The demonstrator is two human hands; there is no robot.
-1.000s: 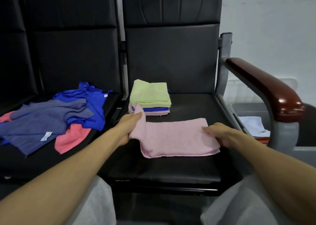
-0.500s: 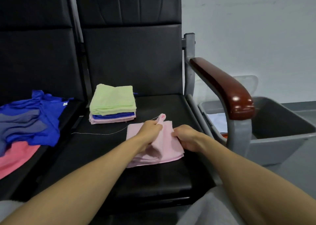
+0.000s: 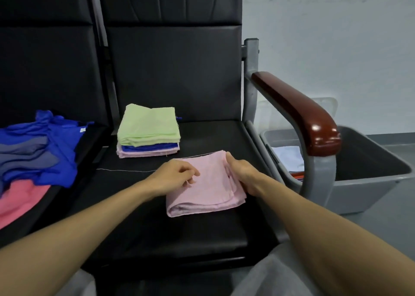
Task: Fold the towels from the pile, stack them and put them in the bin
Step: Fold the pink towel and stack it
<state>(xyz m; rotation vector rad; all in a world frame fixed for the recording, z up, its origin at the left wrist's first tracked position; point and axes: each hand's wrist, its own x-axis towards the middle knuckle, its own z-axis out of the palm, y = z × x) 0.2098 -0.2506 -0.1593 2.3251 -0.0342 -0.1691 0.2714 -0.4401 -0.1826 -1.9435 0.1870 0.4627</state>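
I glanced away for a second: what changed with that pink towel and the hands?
The pink towel lay as a long strip; the left hand carried its left end over to the right, folding it in half, then let go and now rests on top. The right hand grips the towel's right edge. The folded stack, the unfolded pile and the bin stayed put.

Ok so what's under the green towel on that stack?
Under the green towel a blue towel edge shows, then the bottom pink towel. Only their front edges show; the rest is covered.
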